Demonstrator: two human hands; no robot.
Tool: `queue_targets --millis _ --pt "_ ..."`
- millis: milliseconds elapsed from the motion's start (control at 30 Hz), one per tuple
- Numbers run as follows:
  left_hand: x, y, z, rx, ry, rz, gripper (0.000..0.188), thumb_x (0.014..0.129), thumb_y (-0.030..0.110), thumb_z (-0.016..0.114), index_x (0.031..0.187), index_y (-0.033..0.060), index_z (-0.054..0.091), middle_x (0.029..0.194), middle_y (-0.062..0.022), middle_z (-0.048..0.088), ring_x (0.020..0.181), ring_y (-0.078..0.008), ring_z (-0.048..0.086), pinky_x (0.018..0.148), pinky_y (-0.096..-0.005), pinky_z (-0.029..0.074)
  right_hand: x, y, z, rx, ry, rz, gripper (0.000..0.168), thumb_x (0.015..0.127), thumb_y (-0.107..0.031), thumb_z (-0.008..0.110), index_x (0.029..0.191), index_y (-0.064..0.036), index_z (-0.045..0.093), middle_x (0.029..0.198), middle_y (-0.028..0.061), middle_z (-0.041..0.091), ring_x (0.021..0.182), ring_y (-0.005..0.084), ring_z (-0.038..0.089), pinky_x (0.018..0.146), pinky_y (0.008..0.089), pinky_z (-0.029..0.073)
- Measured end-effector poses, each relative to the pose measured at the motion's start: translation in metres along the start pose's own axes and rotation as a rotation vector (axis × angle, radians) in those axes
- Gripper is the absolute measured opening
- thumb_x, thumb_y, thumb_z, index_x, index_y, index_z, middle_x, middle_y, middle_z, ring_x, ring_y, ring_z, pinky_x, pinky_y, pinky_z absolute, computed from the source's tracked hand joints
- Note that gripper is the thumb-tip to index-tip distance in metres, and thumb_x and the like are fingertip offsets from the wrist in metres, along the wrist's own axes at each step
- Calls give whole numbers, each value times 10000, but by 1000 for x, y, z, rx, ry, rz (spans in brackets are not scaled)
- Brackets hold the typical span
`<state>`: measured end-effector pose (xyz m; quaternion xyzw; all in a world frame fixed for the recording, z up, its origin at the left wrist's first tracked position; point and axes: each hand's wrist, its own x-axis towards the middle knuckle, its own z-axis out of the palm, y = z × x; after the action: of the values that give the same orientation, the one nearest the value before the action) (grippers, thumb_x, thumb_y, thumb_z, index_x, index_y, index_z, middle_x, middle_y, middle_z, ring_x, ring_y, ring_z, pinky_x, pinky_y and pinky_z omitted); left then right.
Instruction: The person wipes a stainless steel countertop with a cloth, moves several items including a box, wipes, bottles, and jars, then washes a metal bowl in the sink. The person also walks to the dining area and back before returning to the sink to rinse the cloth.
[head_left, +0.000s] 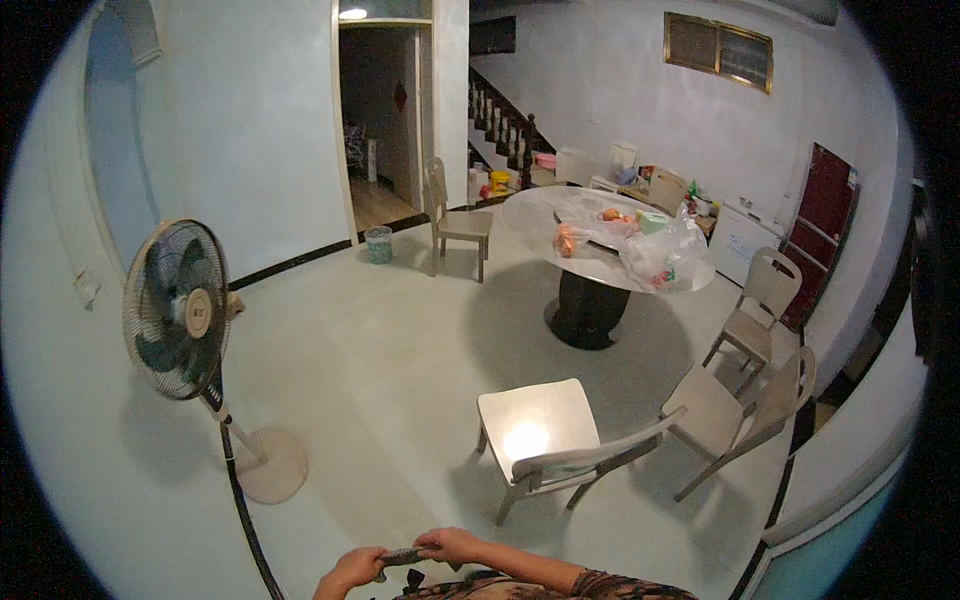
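At the bottom edge of the head view, my left hand (358, 566) and my right hand (450, 545) are close together in front of my body. Between them they grip a dark greyish cloth-like strip (403, 556), one hand at each side. Its lower part hangs near my patterned clothing, and I cannot tell exactly what it is. A pale chair (547, 412) stands on the floor just beyond my right hand, with light glaring on its seat.
A pedestal fan (180, 311) stands by the left wall. Plastic bags (660, 251) and fruit lie on the round table (525, 214). More chairs (705, 409) stand at the right, a bin (379, 246) near the doorway, and a white chest freezer (742, 236) behind the table.
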<state>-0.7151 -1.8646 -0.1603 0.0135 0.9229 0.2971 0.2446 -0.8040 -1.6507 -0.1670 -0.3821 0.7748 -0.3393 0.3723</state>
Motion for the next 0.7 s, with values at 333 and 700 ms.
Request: queue_targets --millis 333,700 --pt "224 14 -151 86 -236 263 199 776 177 459 925 69 534 854 -147 568 808 -332 527 673 -416 415 74 40 -154 335 378 247 329 809 -318 524 1058 -105 539 698 61 565 605 138 526 555 305 434" --pt "389 -4 -288 158 -269 257 230 799 239 450 948 88 539 825 -118 577 790 -293 539 680 -378 417 204 64 -313 213 460 139 314 815 -304 514 1062 -112 536 830 95 575 603 168 551 565 314 445"
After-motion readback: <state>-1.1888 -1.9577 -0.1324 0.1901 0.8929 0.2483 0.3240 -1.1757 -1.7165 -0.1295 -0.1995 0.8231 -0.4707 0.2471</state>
